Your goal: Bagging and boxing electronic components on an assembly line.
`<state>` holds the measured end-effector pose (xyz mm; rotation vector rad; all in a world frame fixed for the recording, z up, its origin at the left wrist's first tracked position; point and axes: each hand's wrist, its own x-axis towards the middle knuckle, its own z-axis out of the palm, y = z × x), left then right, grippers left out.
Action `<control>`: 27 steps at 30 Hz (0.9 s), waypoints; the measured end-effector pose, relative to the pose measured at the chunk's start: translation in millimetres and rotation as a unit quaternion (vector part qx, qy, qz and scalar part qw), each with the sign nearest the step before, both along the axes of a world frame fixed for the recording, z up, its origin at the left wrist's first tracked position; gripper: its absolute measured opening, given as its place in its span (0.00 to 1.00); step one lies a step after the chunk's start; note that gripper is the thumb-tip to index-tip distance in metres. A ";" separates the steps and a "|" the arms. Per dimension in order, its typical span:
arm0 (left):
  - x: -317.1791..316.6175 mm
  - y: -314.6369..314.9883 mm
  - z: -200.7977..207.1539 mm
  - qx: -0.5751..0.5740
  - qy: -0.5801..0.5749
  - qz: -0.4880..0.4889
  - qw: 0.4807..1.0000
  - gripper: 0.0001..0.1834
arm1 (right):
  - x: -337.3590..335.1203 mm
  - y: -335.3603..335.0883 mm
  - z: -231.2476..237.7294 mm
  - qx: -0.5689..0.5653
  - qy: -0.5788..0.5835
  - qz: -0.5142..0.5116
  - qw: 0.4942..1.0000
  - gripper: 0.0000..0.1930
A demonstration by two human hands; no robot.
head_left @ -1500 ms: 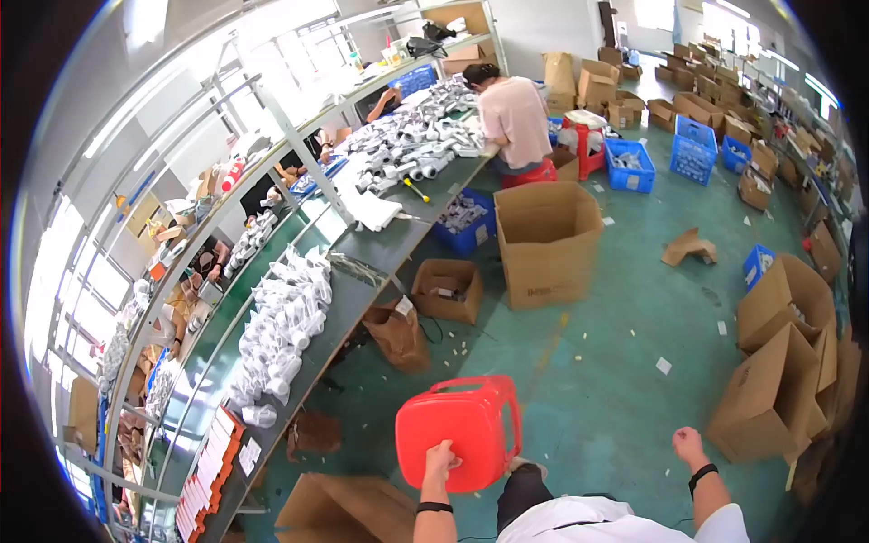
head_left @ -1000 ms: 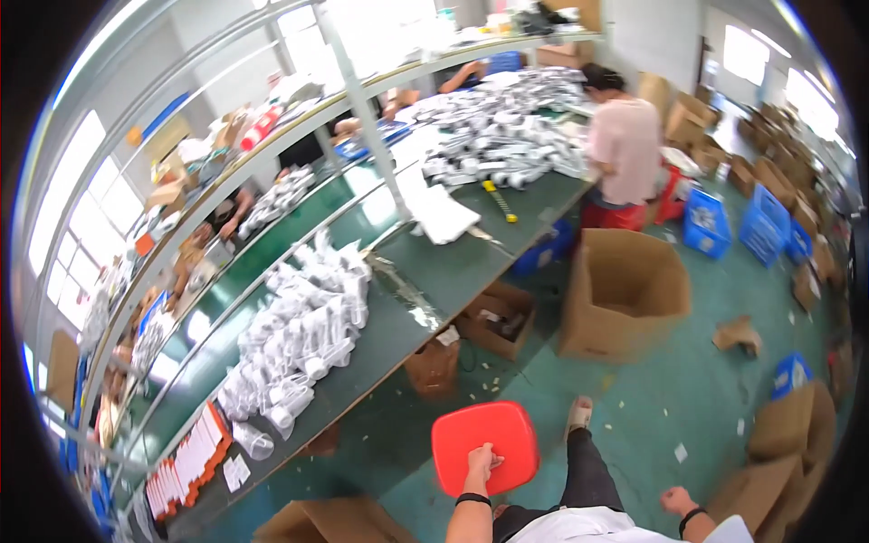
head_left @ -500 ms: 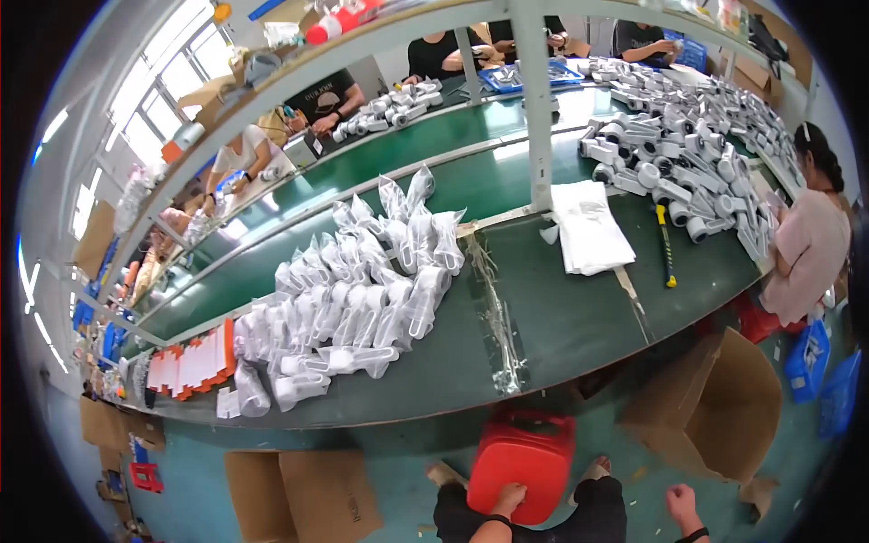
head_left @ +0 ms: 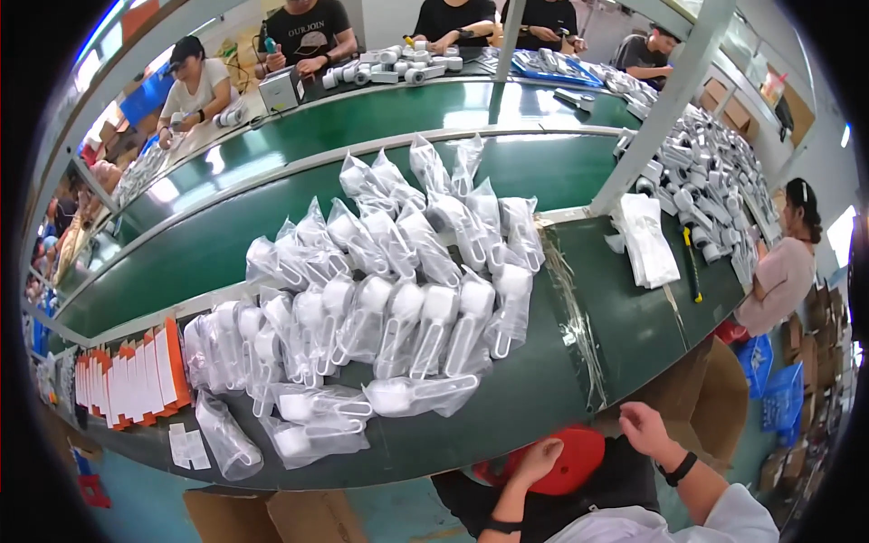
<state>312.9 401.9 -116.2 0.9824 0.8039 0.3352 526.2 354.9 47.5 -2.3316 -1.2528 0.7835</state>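
Observation:
My left hand (head_left: 538, 460) hovers by a red plastic stool (head_left: 579, 460), its fingers curled together with nothing visible in them. To its right, my right hand (head_left: 644, 430) is raised near the table's front edge, fingers loosely bent and apart, holding nothing. Part of the stool is covered by my dark trousers. Ahead on the dark green table (head_left: 507, 389) lie rows of white-grey handled devices in clear plastic bags (head_left: 434, 317). One bagged device (head_left: 226, 439) lies apart at the front left, beside small white cards (head_left: 188, 447).
Orange-and-white flat boxes (head_left: 136, 376) stand in a row at left. White plastic bags (head_left: 647, 240) and a yellow-black cutter knife (head_left: 693, 262) lie at right, before a heap of grey devices (head_left: 697, 172). Open cartons (head_left: 317, 518) sit below. A shelf post (head_left: 665, 100) rises ahead; people work around.
My view has moved closer to the table and turned left. My left hand has let go of the red stool; my right hand has come up toward the table edge.

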 end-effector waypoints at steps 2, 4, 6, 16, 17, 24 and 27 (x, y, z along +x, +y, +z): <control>-33.8 26.6 68.0 0.092 0.030 0.001 0.995 0.17 | 0.3 35.0 5.6 0.122 0.001 0.034 0.992 0.10; -53.3 44.9 139.7 0.201 0.111 -0.033 0.973 0.13 | 17.6 63.3 0.1 0.186 -0.037 0.069 0.979 0.08; -57.7 56.4 172.6 0.315 0.120 -0.053 0.940 0.11 | 47.0 84.6 -5.0 0.252 -0.165 0.163 0.940 0.06; 17.4 172.6 167.4 0.532 0.562 0.126 0.621 0.36 | 95.3 104.8 -41.5 0.263 0.022 0.071 0.962 0.05; 18.3 183.5 161.2 0.520 0.601 0.118 0.595 0.37 | 97.8 104.2 -40.8 0.272 0.032 0.078 0.959 0.05; -9.7 206.4 117.9 0.543 0.649 0.129 0.516 0.23 | 105.1 100.3 -36.8 0.273 0.064 0.074 0.957 0.05; -15.3 215.3 126.7 0.537 0.635 0.154 0.534 0.18 | 107.2 100.9 -43.2 0.266 0.098 0.071 0.956 0.05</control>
